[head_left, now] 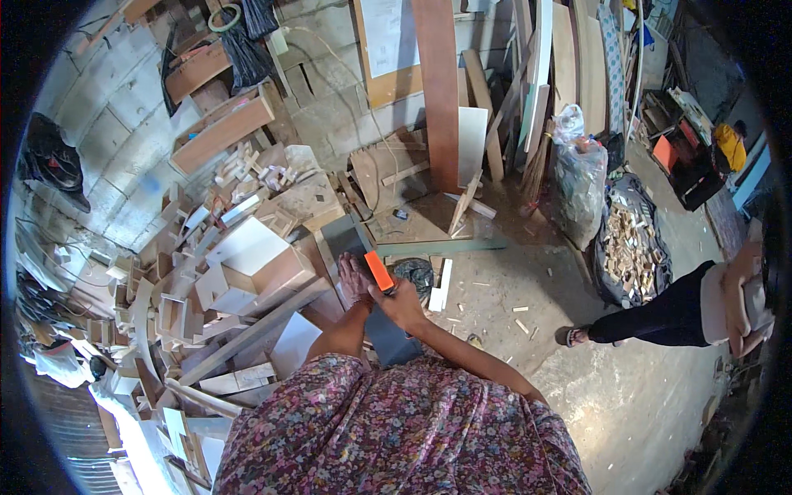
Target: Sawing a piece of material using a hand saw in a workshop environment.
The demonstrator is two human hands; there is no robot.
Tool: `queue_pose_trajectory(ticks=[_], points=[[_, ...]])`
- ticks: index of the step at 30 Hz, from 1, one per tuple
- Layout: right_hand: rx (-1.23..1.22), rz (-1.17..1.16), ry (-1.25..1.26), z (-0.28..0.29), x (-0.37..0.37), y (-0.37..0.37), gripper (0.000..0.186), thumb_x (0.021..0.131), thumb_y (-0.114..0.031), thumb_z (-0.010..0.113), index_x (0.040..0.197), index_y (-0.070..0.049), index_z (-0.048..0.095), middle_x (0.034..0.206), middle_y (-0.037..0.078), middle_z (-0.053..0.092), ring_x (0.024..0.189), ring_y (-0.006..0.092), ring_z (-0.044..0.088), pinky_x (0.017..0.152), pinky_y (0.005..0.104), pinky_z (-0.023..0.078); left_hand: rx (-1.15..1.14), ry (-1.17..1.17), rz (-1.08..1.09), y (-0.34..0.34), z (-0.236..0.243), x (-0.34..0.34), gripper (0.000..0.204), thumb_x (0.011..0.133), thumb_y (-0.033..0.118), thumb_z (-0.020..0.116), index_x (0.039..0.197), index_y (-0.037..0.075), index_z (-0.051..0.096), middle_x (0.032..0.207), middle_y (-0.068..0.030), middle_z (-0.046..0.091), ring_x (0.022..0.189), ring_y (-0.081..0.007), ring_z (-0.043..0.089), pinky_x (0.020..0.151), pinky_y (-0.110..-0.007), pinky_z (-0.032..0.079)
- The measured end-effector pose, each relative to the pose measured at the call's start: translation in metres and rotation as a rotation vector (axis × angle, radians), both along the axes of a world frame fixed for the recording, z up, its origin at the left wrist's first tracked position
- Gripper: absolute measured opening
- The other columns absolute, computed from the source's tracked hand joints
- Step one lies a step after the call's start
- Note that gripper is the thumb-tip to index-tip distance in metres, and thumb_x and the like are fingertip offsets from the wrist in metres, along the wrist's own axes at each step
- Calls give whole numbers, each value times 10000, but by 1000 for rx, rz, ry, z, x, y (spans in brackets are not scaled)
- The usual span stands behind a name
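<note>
In front of my body lies a long dark grey board (pixel 391 337), its far end reaching past my hands. My left hand (pixel 355 279) rests on the board with its fingers stretched out. Close beside it, my right hand (pixel 401 305) is wrapped around a flat, bright orange tool (pixel 379 271). The tool sits over the board near my left fingers. Its lower part is hidden by my hand, so its exact kind does not show.
Wood offcuts (pixel 247 247) are heaped on my left. Tall planks (pixel 437 91) lean on the far wall. A bag of scraps (pixel 634 239) and a clear plastic bag (pixel 580 190) stand at right. Another person's leg (pixel 652 309) reaches in from the right.
</note>
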State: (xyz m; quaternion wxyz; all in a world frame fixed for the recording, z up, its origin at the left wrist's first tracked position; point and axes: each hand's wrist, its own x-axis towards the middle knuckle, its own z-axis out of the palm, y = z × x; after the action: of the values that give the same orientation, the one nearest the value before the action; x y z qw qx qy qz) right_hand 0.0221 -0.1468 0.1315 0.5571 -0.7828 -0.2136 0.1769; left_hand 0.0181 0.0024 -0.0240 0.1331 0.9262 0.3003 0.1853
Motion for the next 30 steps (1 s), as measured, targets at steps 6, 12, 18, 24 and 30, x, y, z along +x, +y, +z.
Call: queue_pose_trajectory(ticks=[6,12,18,24,30], points=[[-10,-17,-38,-2,-3,-9,325,765,-275,594,872,28,547,651,198,569,621,294,592,578,352,440,140,-2,18,-1,-9,-3,430,775,150,396,1163,-34,403,1270,-164,360,1230,-292,272,1024,-369,212],[-21,-54,-133,-7,-8,-14,294,775,-251,590,938,-11,539,674,177,581,623,327,582,561,336,441,67,69,0,-11,21,-12,492,748,208,432,1169,-45,394,1286,-173,345,1235,-301,260,1030,-366,193],[-74,-41,-56,-17,-6,-15,289,782,-250,592,959,-29,538,708,157,594,619,241,593,570,310,440,39,60,26,-7,13,0,476,769,196,395,1177,-48,383,1285,-172,345,1239,-297,257,1026,-370,203],[36,-19,-94,-24,-9,-18,257,800,-227,593,934,-17,529,645,69,555,542,150,536,526,287,424,60,5,28,-5,8,-2,450,770,153,385,1174,-46,385,1271,-174,352,1232,-302,263,1020,-378,216],[160,47,63,-21,-6,-22,237,812,-207,588,902,-3,510,605,19,505,511,73,491,474,233,402,92,28,34,-11,13,0,446,769,150,386,1170,-44,388,1273,-174,352,1229,-302,268,1022,-372,215]])
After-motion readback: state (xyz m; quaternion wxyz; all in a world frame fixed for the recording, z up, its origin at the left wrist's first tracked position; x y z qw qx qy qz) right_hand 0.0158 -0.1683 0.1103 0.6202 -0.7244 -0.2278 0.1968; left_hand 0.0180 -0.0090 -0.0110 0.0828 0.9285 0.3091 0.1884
